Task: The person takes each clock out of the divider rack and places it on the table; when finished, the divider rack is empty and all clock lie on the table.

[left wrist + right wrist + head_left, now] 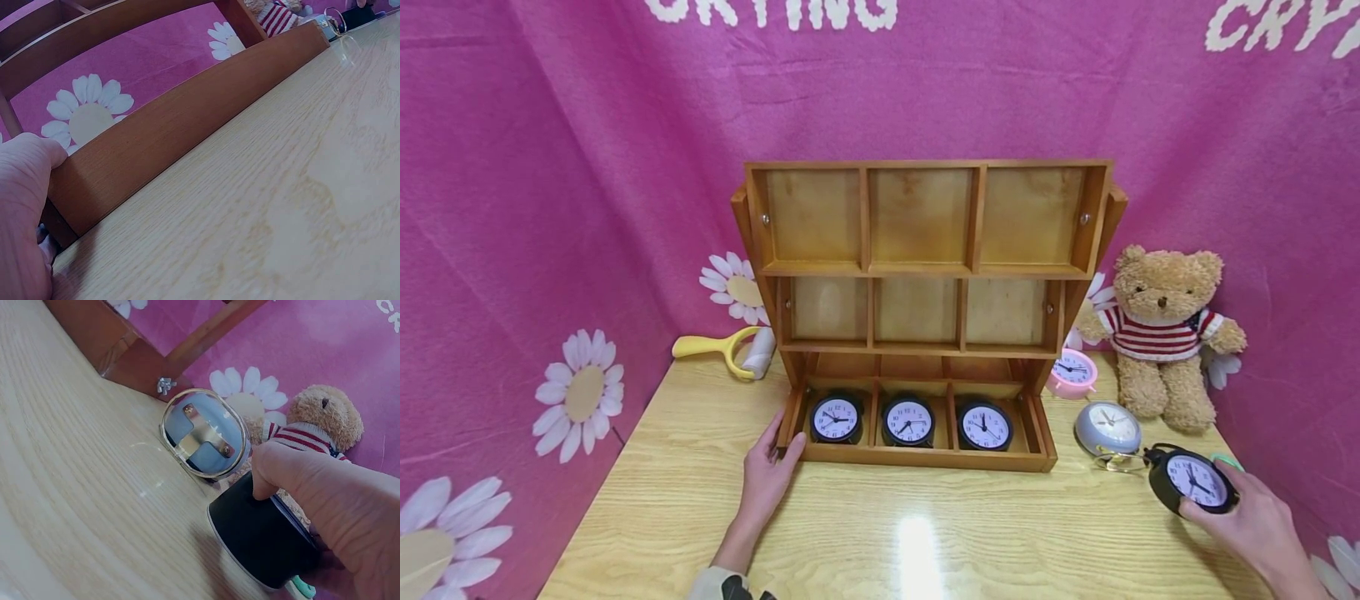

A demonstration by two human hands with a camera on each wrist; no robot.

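Note:
At the left front corner of a three-tier wooden display rack [925, 457], my left hand [767, 479] grips the bottom tier, its thumb over the corner in the left wrist view. Three black alarm clocks [908, 422] sit face up in that tier, one per compartment. The two upper tiers hold nothing. On the right, my right hand [1258, 517] holds another black alarm clock [1197, 481] by its side, dial tilted upward. A blue-grey alarm clock [1107, 427] with a gold wire handle stands just left of the held clock; its back [209, 434] shows in the right wrist view.
A pink alarm clock [1072, 372] stands beside the rack's right side. Behind the clocks, a teddy bear [1163, 333] in a striped sweater leans against the pink cloth. Left of the rack lies a yellow-handled lint roller [707, 346]. Something green [302, 587] peeks out behind the held clock.

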